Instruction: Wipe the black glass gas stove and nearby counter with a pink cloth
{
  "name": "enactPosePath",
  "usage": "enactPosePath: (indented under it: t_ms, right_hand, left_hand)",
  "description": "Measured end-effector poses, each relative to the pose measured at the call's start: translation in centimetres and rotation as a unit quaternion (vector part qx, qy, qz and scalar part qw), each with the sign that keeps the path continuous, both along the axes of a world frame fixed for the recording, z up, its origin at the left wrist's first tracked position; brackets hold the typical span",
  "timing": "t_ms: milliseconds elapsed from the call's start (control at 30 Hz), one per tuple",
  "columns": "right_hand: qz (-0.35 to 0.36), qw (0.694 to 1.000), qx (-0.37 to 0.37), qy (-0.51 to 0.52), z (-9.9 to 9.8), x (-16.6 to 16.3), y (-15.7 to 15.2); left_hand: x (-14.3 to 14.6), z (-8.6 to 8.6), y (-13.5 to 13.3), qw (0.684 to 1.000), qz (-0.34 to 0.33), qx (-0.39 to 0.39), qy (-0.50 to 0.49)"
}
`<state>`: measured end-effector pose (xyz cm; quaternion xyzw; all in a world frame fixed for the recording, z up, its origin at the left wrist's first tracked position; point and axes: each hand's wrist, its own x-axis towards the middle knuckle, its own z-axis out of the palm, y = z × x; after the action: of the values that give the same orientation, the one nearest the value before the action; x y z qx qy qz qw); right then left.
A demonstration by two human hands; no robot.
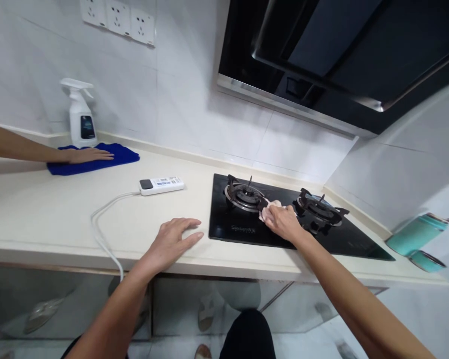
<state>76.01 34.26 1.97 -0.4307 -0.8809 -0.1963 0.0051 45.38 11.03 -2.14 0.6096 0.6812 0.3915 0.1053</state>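
Observation:
My right hand is closed on a pale pinkish cloth, pressing it against the black gas stove between the two burners. The cloth touches the edge of the left burner; the right burner lies just past my knuckles. Much of the cloth is hidden under my fingers. My left hand rests on the cream countertop near its front edge, left of the stove. Its fingers are apart and it holds nothing.
At the left another person's hand lies flat on a blue cloth. Behind it stands a white spray bottle. A white power strip with a cord is mid-counter. Teal containers stand far right, and a range hood hangs overhead.

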Motion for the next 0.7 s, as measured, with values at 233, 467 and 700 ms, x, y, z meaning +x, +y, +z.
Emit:
enactPosePath:
  t_ms: [233, 467, 700]
  right_hand:
    - [0.064, 0.993, -0.044, 0.085, -0.7, -0.7, -6.4]
    - [0.103, 0.965, -0.138, 0.197, -1.0, -7.6, -4.8]
    - [0.12, 0.958, -0.165, 0.202, -0.8, -15.4, -4.8]
  left_hand:
    - [0.3, 0.2, -0.2, 1.0, -0.007, -0.004, -0.012]
    - [0.2, 0.0, -0.3, 1.0, -0.01, -0.005, -0.014]
    - [0.0, -0.9, 0.6, 0.993, 0.051, 0.093, -0.044]
